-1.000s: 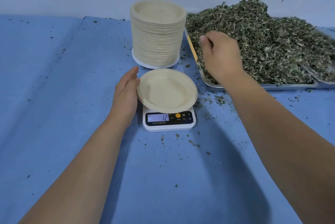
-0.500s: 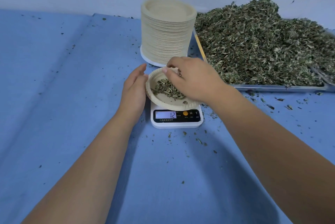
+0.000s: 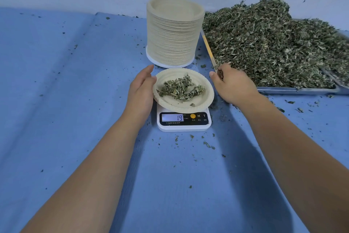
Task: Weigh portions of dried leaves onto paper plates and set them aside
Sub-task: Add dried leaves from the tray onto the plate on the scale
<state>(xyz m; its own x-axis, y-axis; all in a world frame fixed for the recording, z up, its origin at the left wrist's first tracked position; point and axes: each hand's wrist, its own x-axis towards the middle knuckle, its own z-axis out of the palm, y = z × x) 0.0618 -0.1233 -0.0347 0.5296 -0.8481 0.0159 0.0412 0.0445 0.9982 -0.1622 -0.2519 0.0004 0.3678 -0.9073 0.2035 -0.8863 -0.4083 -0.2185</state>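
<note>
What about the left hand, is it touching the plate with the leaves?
Touching. In the head view the left hand lies open against the left rim of the paper plate, with no gap between them.

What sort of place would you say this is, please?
Likely a herb or tea portioning bench: a metal tray heaped with dried leaves, a digital scale under a paper plate, and a tall plate stack on blue cloth.

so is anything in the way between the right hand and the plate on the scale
Nothing visible. The right hand sits at the near corner of the leaf pile, and only a strip of blue cloth separates it from the right rim of the plate. The left hand touches the opposite rim, out of that path.
</note>
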